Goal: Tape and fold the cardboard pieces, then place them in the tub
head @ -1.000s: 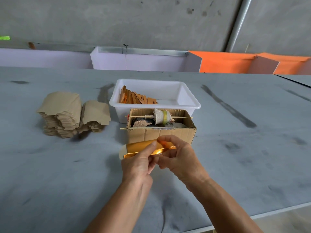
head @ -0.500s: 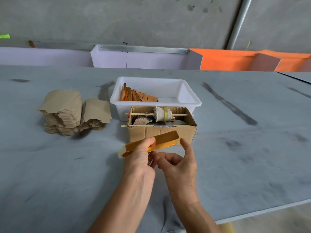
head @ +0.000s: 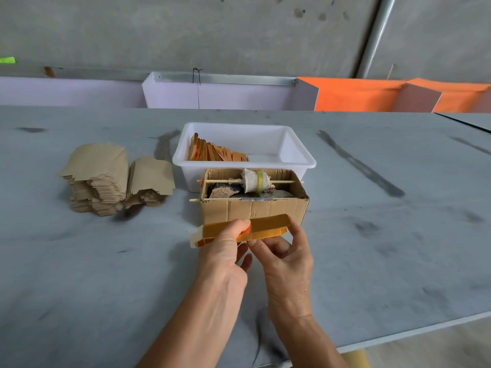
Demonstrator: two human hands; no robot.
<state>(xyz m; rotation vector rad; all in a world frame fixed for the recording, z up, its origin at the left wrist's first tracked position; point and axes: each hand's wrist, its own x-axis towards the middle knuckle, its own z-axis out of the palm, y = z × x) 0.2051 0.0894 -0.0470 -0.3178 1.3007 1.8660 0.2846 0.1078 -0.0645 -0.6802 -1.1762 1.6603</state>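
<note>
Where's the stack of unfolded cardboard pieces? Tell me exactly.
In the head view, the stack of cardboard pieces sits on the grey table, left of the white tub and the open cardboard box.

Cardboard piece point(head: 268, 227): long folded strip, glossy orange-gold face, pale left end, held level in the air just in front of the tape box. White tub point(head: 297, 160) behind, open, folded orange pieces point(head: 212, 152) leaning at its left end. Unfolded brown blanks point(head: 106, 179) stacked left, two piles.
</note>
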